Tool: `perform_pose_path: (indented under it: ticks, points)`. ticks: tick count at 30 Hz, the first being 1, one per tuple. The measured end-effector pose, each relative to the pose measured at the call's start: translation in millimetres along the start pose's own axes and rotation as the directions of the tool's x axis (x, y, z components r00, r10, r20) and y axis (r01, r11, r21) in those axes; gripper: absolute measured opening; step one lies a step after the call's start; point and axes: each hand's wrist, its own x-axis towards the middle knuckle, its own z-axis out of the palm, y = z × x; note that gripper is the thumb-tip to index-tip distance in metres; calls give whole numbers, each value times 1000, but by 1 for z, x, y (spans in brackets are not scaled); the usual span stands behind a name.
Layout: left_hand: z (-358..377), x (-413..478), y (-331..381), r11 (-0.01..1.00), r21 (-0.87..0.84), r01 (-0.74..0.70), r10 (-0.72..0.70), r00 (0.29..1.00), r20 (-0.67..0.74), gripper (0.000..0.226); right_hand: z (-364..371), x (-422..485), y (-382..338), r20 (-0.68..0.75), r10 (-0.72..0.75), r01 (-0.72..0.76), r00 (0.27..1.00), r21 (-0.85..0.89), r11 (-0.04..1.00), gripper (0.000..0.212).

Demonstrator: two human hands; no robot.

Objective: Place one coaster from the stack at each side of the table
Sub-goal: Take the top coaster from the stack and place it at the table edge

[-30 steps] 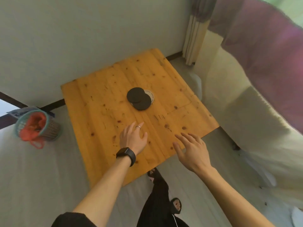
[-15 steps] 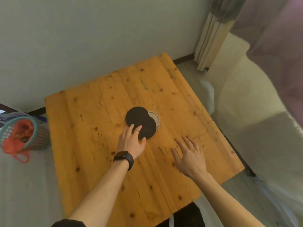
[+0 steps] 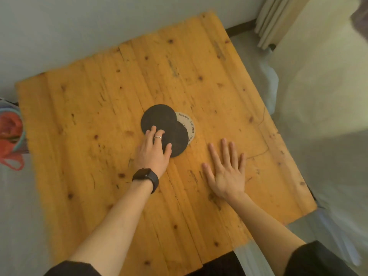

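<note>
A loose stack of round coasters lies in the middle of the wooden table (image 3: pixel 85 120). The top black coaster (image 3: pixel 159 118) is slid to the far left, a second black coaster (image 3: pixel 179 140) sits nearer and to the right, and a pale printed coaster (image 3: pixel 189 122) peeks out beneath them. My left hand (image 3: pixel 154 150), with a ring and a black watch, rests its fingertips on the black coasters, fingers apart, gripping nothing. My right hand (image 3: pixel 227 172) lies flat and spread on the table to the right of the stack, apart from it.
A teal basket with a red bag (image 3: pixel 10 134) stands on the floor beside the table's left edge. A wall runs behind the table, a curtain (image 3: pixel 276 18) hangs at the far right, and pale bedding (image 3: pixel 322 100) lies along the right side.
My left hand has reached forward from the near table edge onto the black coasters. My right hand has moved onto the tabletop and flattened. The camera has come closer over the table.
</note>
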Motion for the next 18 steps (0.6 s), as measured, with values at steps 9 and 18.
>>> perform_pose_path:
  ticks: [9, 18]
  points:
    - [-28, 19, -7, 875, 337, -348, 348, 936, 62, 34, -2, 1, 3, 72, -2, -1, 997, 33, 999, 68]
    - [-43, 31, 5, 741, 540, -399, 312, 917, 249, 34, -8, 5, 5, 165, -5, -2, 986, 45, 999, 70]
